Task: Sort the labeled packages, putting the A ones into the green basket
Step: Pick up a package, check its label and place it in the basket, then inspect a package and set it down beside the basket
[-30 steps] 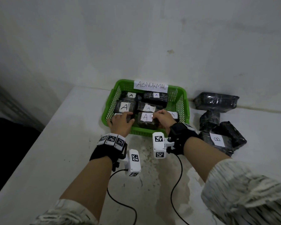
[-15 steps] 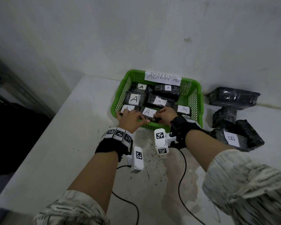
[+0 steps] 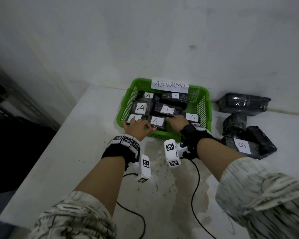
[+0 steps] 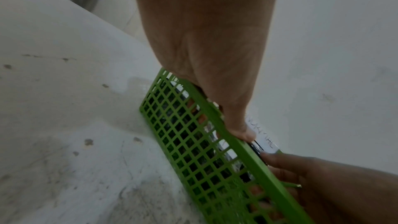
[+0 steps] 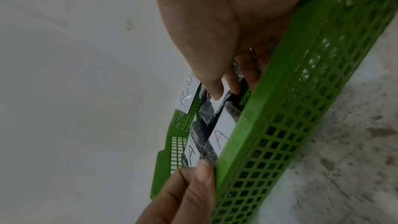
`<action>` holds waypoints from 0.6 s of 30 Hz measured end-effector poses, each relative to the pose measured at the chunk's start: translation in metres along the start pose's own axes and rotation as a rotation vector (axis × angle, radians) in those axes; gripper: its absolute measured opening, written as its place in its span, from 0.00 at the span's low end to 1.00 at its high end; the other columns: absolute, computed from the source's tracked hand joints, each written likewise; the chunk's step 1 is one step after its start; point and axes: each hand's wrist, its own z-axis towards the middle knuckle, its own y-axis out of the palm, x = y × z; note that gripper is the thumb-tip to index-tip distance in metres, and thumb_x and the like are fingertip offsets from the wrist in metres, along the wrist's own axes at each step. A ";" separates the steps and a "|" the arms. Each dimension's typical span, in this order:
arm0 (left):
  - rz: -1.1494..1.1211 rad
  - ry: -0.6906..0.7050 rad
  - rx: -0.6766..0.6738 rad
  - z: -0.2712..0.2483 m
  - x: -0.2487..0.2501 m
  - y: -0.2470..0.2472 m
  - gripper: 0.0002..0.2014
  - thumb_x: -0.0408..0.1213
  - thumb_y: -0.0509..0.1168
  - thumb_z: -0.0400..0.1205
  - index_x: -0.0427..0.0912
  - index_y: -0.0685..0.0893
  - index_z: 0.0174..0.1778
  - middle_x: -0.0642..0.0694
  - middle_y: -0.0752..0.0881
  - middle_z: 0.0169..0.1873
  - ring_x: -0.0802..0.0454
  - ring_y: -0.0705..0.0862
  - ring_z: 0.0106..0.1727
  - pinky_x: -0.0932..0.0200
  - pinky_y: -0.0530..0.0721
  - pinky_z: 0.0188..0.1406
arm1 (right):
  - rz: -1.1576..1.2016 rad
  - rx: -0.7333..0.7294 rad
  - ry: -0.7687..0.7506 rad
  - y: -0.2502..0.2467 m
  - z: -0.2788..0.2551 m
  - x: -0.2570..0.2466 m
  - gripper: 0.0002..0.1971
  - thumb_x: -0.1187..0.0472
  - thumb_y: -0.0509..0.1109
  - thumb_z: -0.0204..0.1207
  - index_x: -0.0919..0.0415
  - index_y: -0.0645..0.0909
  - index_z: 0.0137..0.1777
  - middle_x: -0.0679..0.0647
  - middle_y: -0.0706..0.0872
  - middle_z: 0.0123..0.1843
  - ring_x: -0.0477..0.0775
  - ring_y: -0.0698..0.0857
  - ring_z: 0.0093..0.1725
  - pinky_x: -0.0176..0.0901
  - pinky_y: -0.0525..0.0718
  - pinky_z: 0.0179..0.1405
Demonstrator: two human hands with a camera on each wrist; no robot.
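The green basket labelled ABNORMAL holds several black wrapped packages with white A labels. Both hands reach over its near wall. Between them, in the front row, lies one A package. My left hand grips its left end, with the thumb along the near rim and the fingers over the neighbouring A package. My right hand pinches its right end between thumb and fingers. In the right wrist view the A label shows just inside the green wall. The basket wall hides the left fingertips.
To the right of the basket, a B package lies on the white table with several unlabelled black packages behind and beside it. The wall stands right behind the basket. The table's left edge drops to a dark floor. Wrist cables trail toward me.
Both hands have stayed on the front A package, which has settled low in the basket's front row. The left hand slid a little left, uncovering its label. The head view shifted.
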 end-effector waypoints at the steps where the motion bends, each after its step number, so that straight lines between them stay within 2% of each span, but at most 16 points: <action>1: 0.012 -0.005 -0.015 -0.001 0.003 -0.001 0.14 0.58 0.58 0.80 0.52 0.78 0.44 0.48 0.81 0.56 0.45 0.70 0.69 0.39 0.52 0.72 | 0.055 0.021 -0.017 -0.005 -0.002 0.004 0.25 0.54 0.62 0.84 0.61 0.64 0.24 0.55 0.66 0.26 0.52 0.67 0.27 0.43 0.68 0.39; 3: 0.016 0.006 -0.014 -0.004 0.014 -0.001 0.11 0.54 0.58 0.82 0.53 0.80 0.48 0.48 0.81 0.57 0.44 0.72 0.67 0.39 0.54 0.71 | 0.166 0.055 -0.078 -0.015 -0.007 0.013 0.19 0.57 0.64 0.83 0.65 0.74 0.30 0.53 0.71 0.29 0.54 0.72 0.33 0.45 0.70 0.44; 4: -0.002 0.015 0.001 -0.006 0.021 -0.001 0.10 0.53 0.59 0.81 0.54 0.81 0.49 0.48 0.82 0.56 0.45 0.74 0.66 0.39 0.56 0.69 | 0.219 0.070 -0.115 -0.020 -0.010 0.017 0.13 0.58 0.65 0.82 0.66 0.80 0.39 0.53 0.77 0.34 0.55 0.77 0.39 0.47 0.73 0.48; 5: -0.034 0.023 0.017 -0.007 0.029 0.001 0.10 0.53 0.59 0.81 0.55 0.81 0.50 0.48 0.82 0.54 0.46 0.75 0.64 0.40 0.58 0.68 | 0.283 0.093 -0.148 -0.027 -0.014 0.021 0.09 0.59 0.67 0.81 0.66 0.82 0.50 0.55 0.81 0.42 0.56 0.79 0.47 0.48 0.75 0.52; 7: -0.112 0.033 0.039 -0.010 0.049 0.005 0.10 0.52 0.59 0.82 0.54 0.81 0.51 0.49 0.83 0.53 0.47 0.76 0.63 0.42 0.60 0.67 | 0.429 0.111 -0.183 -0.041 -0.021 0.027 0.13 0.62 0.70 0.78 0.66 0.79 0.61 0.61 0.83 0.55 0.57 0.81 0.55 0.46 0.77 0.55; 9: -0.162 0.046 0.046 -0.009 0.074 0.011 0.10 0.51 0.58 0.82 0.54 0.81 0.51 0.49 0.82 0.53 0.47 0.76 0.63 0.40 0.60 0.70 | 0.513 0.083 -0.212 -0.056 -0.031 0.037 0.17 0.65 0.71 0.78 0.65 0.76 0.66 0.64 0.81 0.62 0.60 0.82 0.59 0.43 0.77 0.56; 11: -0.192 0.059 0.052 -0.007 0.099 0.019 0.10 0.50 0.58 0.82 0.54 0.81 0.53 0.48 0.81 0.55 0.46 0.76 0.63 0.41 0.61 0.69 | 0.559 0.095 -0.235 -0.072 -0.040 0.050 0.19 0.66 0.70 0.78 0.65 0.75 0.68 0.61 0.79 0.64 0.58 0.81 0.61 0.42 0.77 0.57; 14: -0.196 0.049 0.032 -0.005 0.132 0.036 0.12 0.50 0.60 0.82 0.52 0.79 0.58 0.47 0.80 0.62 0.45 0.73 0.68 0.40 0.60 0.71 | 0.560 0.255 -0.225 -0.093 -0.046 0.082 0.17 0.67 0.71 0.77 0.65 0.78 0.65 0.57 0.78 0.58 0.53 0.79 0.56 0.45 0.77 0.59; 16: -0.166 0.056 0.001 -0.006 0.151 0.049 0.17 0.51 0.60 0.82 0.51 0.76 0.64 0.44 0.76 0.67 0.42 0.71 0.71 0.38 0.59 0.74 | 0.453 0.404 -0.177 -0.106 -0.045 0.107 0.16 0.66 0.72 0.74 0.64 0.80 0.62 0.58 0.80 0.56 0.52 0.78 0.54 0.52 0.77 0.64; 18: -0.132 0.060 -0.033 -0.009 0.166 0.061 0.22 0.53 0.59 0.82 0.51 0.71 0.71 0.41 0.72 0.71 0.41 0.68 0.74 0.37 0.57 0.75 | 0.286 0.495 -0.086 -0.117 -0.043 0.131 0.17 0.62 0.73 0.72 0.60 0.82 0.61 0.60 0.82 0.55 0.56 0.79 0.56 0.55 0.75 0.66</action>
